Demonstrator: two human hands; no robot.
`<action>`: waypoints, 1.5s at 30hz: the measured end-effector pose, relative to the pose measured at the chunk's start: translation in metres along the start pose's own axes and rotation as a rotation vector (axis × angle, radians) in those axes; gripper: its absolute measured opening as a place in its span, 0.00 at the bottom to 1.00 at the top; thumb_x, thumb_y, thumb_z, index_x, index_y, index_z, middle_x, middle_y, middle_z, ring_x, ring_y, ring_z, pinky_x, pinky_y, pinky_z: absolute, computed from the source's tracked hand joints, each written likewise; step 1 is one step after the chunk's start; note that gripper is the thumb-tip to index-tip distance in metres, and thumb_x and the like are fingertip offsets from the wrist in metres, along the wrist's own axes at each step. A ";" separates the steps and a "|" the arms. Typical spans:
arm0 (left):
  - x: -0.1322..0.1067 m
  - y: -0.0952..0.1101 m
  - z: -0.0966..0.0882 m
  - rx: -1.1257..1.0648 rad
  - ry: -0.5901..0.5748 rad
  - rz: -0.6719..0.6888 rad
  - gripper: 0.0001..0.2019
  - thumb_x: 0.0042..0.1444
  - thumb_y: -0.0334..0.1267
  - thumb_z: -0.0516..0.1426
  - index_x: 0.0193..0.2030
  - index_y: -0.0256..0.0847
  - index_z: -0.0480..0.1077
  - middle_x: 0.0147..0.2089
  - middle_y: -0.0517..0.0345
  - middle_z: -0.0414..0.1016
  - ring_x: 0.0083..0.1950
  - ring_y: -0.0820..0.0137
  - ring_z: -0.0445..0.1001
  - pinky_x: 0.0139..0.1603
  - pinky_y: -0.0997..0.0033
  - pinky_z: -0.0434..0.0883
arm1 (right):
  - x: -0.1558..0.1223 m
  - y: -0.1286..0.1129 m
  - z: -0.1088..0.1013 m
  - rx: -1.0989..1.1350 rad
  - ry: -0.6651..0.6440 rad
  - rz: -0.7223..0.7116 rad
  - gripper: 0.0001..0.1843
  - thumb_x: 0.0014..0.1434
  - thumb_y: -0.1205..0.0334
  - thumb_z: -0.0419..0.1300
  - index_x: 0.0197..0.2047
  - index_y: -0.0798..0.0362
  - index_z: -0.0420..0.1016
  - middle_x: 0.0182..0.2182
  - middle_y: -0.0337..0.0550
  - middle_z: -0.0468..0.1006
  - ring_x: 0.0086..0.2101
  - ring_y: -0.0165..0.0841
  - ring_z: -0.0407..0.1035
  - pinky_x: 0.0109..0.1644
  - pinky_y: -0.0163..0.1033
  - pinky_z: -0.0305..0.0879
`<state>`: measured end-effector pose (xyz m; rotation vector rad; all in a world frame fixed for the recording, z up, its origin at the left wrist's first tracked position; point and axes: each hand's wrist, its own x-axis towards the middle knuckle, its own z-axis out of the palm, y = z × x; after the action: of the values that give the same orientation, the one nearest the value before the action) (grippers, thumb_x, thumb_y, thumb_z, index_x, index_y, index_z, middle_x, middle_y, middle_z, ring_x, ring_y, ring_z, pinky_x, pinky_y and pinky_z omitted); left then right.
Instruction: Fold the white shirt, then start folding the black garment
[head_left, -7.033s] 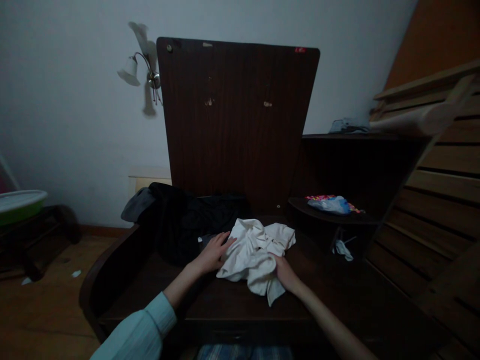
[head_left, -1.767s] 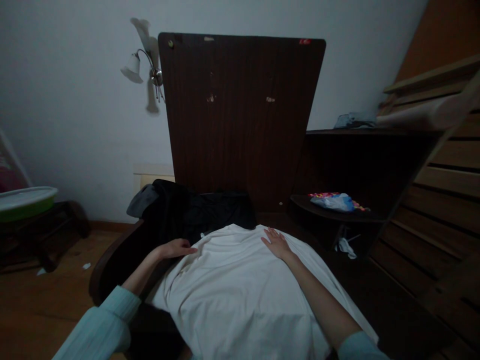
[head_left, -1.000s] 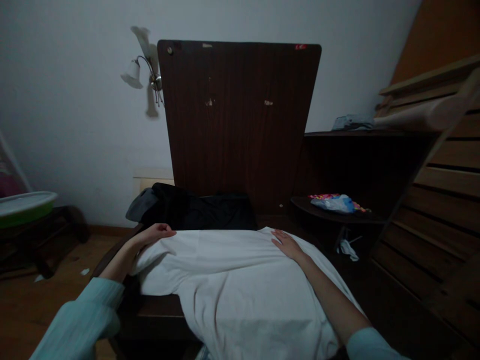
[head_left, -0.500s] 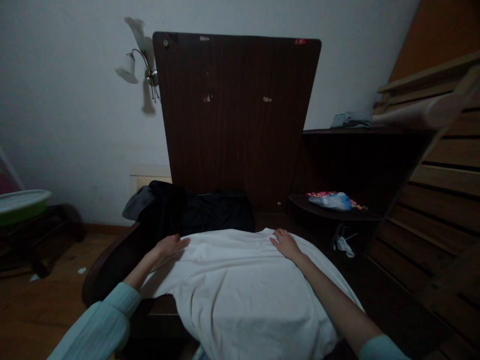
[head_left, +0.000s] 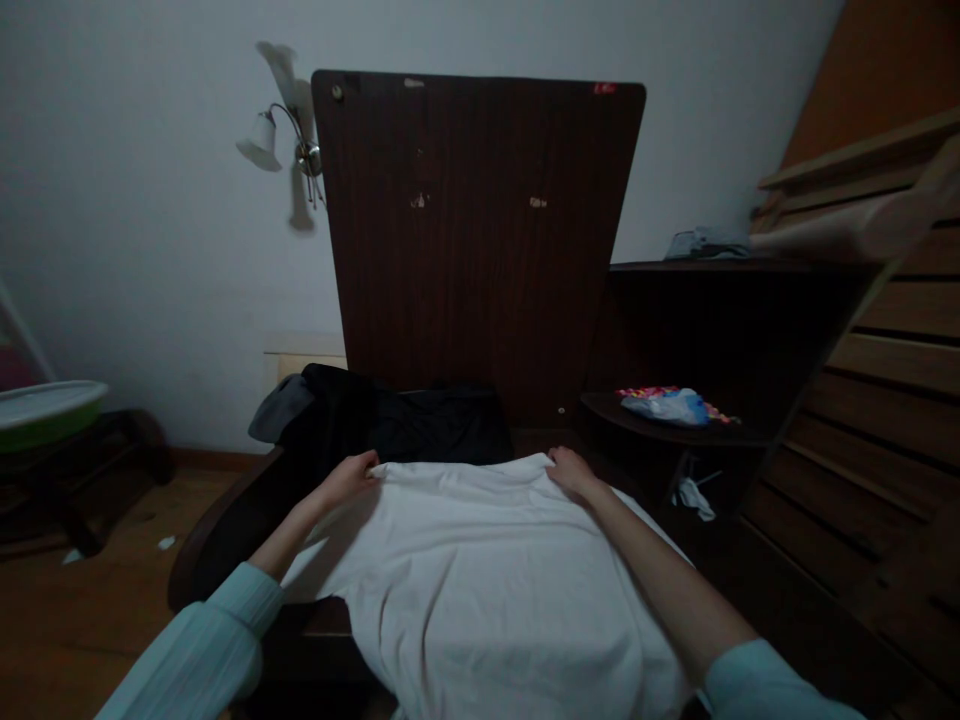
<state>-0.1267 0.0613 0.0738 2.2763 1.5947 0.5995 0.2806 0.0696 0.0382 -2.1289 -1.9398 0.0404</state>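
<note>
A white garment, apparently a T-shirt (head_left: 487,580), lies spread over a dark wooden seat, its near part hanging down toward me. My left hand (head_left: 351,480) pinches its far edge at the left corner. At the far right corner, my right hand (head_left: 571,472) grips the same edge, with its fingers partly hidden behind the cloth. Between the two hands the edge is stretched and slightly raised. A fold of the cloth, shaped like a sleeve, spreads out below my left wrist.
Black clothing (head_left: 435,425) lies just behind the shirt. A tall dark board (head_left: 480,240) stands behind it. At right are a shelf (head_left: 682,432) with a plastic bag (head_left: 667,406) and wooden slats (head_left: 900,370). A green basin (head_left: 52,415) rests on a stand at left.
Both hands lay flatter on the cloth before; now their fingers are closed on its far edge. That edge is lifted and pulled straighter between them.
</note>
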 end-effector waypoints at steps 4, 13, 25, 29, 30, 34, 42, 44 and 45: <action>-0.005 0.005 -0.004 0.019 0.265 0.042 0.04 0.42 0.29 0.48 0.24 0.41 0.56 0.22 0.66 0.58 0.27 0.74 0.61 0.27 0.77 0.56 | 0.004 -0.001 -0.024 0.045 0.359 0.085 0.13 0.57 0.63 0.46 0.43 0.57 0.65 0.42 0.52 0.67 0.39 0.37 0.67 0.39 0.37 0.58; -0.002 0.009 0.027 0.420 0.302 -0.072 0.19 0.45 0.24 0.50 0.47 0.32 0.62 0.49 0.43 0.64 0.49 0.60 0.64 0.46 0.66 0.61 | -0.003 -0.024 -0.001 0.205 0.252 0.151 0.20 0.52 0.64 0.53 0.49 0.59 0.61 0.47 0.56 0.65 0.42 0.41 0.67 0.44 0.39 0.61; -0.078 -0.029 0.038 0.217 0.109 0.036 0.14 0.51 0.40 0.50 0.43 0.38 0.66 0.46 0.46 0.68 0.48 0.60 0.68 0.48 0.62 0.65 | -0.054 -0.100 0.043 0.288 0.014 -0.705 0.20 0.55 0.66 0.50 0.52 0.54 0.64 0.52 0.48 0.67 0.52 0.35 0.58 0.57 0.42 0.52; -0.088 -0.053 0.049 0.202 0.176 0.153 0.17 0.52 0.42 0.50 0.47 0.38 0.66 0.53 0.45 0.66 0.55 0.58 0.63 0.56 0.58 0.60 | -0.037 -0.109 0.036 0.219 0.078 -0.399 0.26 0.55 0.66 0.50 0.58 0.56 0.55 0.50 0.52 0.67 0.46 0.37 0.65 0.49 0.40 0.60; -0.089 -0.056 0.051 0.202 0.190 0.161 0.17 0.52 0.42 0.49 0.47 0.38 0.66 0.54 0.45 0.65 0.56 0.57 0.62 0.56 0.58 0.60 | -0.032 -0.110 0.032 0.190 0.097 -0.314 0.26 0.56 0.65 0.50 0.59 0.56 0.55 0.49 0.52 0.68 0.44 0.37 0.66 0.46 0.40 0.61; -0.094 -0.055 0.049 0.217 0.204 0.144 0.16 0.52 0.41 0.49 0.47 0.40 0.66 0.51 0.47 0.68 0.53 0.59 0.65 0.54 0.59 0.62 | -0.015 -0.109 0.012 0.056 0.075 -0.200 0.14 0.59 0.63 0.48 0.46 0.50 0.68 0.38 0.48 0.75 0.39 0.38 0.70 0.40 0.38 0.61; -0.089 -0.053 0.040 0.218 0.194 0.066 0.13 0.52 0.39 0.49 0.42 0.41 0.68 0.44 0.49 0.70 0.46 0.61 0.68 0.49 0.61 0.65 | 0.024 -0.116 -0.013 0.299 0.210 -0.071 0.14 0.59 0.64 0.45 0.45 0.55 0.68 0.34 0.51 0.77 0.36 0.38 0.71 0.39 0.38 0.62; -0.087 -0.053 0.042 0.211 0.222 0.045 0.14 0.52 0.39 0.49 0.44 0.40 0.66 0.44 0.48 0.70 0.46 0.60 0.68 0.48 0.60 0.65 | 0.032 -0.124 -0.007 0.401 0.188 -0.083 0.17 0.58 0.65 0.48 0.50 0.55 0.64 0.39 0.50 0.76 0.39 0.35 0.70 0.41 0.37 0.63; -0.086 -0.053 0.042 0.207 0.247 0.040 0.15 0.52 0.40 0.49 0.46 0.39 0.65 0.45 0.47 0.69 0.46 0.60 0.68 0.48 0.60 0.65 | 0.033 -0.127 -0.003 0.433 0.184 -0.112 0.19 0.57 0.65 0.49 0.53 0.54 0.61 0.42 0.49 0.74 0.42 0.34 0.69 0.43 0.37 0.63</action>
<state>-0.1746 -0.0019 -0.0017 2.4686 1.8024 0.7853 0.1609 0.1111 0.0724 -1.6825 -1.7501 0.2149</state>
